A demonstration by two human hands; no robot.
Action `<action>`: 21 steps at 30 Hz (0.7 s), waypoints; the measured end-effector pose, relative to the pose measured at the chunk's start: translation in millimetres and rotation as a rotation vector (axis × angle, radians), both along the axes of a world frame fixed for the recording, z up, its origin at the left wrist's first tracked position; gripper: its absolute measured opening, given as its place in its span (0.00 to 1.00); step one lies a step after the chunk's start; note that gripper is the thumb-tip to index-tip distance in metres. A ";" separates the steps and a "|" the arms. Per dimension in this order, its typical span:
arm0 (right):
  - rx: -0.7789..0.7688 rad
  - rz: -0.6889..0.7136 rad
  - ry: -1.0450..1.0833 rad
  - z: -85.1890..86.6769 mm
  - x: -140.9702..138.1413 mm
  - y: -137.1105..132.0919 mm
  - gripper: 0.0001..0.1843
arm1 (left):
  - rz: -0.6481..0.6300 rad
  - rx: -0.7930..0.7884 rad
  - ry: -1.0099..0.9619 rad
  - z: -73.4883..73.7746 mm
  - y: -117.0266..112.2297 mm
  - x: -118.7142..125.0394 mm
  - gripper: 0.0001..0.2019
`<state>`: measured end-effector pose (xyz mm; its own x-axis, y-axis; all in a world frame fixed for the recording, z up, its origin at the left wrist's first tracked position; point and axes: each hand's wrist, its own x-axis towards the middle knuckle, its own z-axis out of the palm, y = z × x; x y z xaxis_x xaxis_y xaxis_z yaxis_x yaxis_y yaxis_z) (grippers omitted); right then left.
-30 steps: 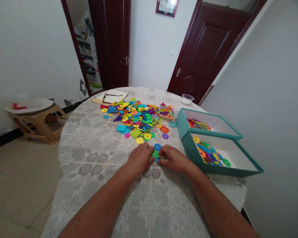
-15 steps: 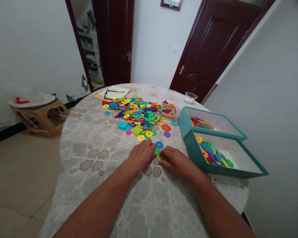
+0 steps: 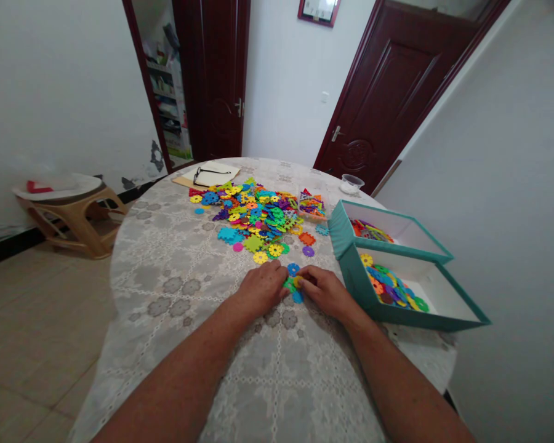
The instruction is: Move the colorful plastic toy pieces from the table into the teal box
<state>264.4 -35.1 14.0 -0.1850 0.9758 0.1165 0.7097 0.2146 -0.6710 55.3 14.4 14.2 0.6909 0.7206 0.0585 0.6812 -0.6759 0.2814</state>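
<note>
Small notched plastic discs lie between my two hands on the patterned tablecloth (image 3: 166,344). My left hand (image 3: 264,287) is closed at the left side of a green notched disc (image 3: 289,284), its fingertips on the edge. From the right, my right hand (image 3: 324,290) pinches a yellow notched disc (image 3: 298,281), which sits against the green one. A blue disc (image 3: 293,269) lies just beyond them. Another blue disc (image 3: 298,298) shows on the near side, close to my right fingers. Whether the discs are joined, I cannot tell.
Beyond my hands spreads a heap of colourful pieces (image 3: 258,212). A teal two-part box (image 3: 364,289) holding more pieces stands at the right. Glasses (image 3: 212,171) rest on paper at the back left; a clear tub (image 3: 352,182) stands at the back right.
My right hand has moved slightly away from me, bringing the yellow disc up beside the green one. The near blue disc now shows beneath it. My left hand stays nearly in place.
</note>
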 end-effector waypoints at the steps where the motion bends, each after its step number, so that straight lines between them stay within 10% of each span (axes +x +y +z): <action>1: -0.011 0.002 0.013 -0.5 -0.3 0.3 0.10 | -0.001 -0.010 -0.007 0.0 -0.9 0.7 0.12; 10: 0.005 0.034 -0.180 -1.5 -9.9 0.7 0.13 | 0.040 -0.093 -0.416 8.8 17.9 -36.9 0.25; 21: -0.043 0.028 -0.181 2.5 -7.9 10.0 0.08 | 0.123 -0.143 -0.134 6.5 22.8 -47.7 0.07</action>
